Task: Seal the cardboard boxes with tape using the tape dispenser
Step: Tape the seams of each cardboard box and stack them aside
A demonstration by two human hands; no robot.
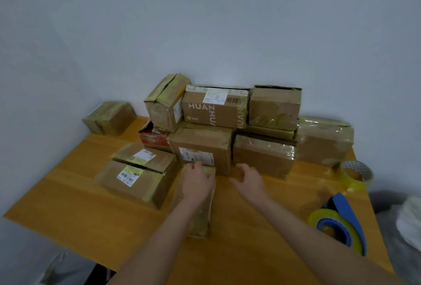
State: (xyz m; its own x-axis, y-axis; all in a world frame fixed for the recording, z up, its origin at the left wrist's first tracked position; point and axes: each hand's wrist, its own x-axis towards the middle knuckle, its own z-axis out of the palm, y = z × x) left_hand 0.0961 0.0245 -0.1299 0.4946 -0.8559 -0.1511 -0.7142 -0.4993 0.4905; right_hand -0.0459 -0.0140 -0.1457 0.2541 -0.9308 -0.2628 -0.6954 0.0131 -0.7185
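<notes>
Two hands, left gripping box, right relaxed

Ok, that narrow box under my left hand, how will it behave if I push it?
The narrow box looks wrapped in glossy tape, so it probably slides easily on the table. Long and slim, it may swivel if pushed at one end.
</notes>
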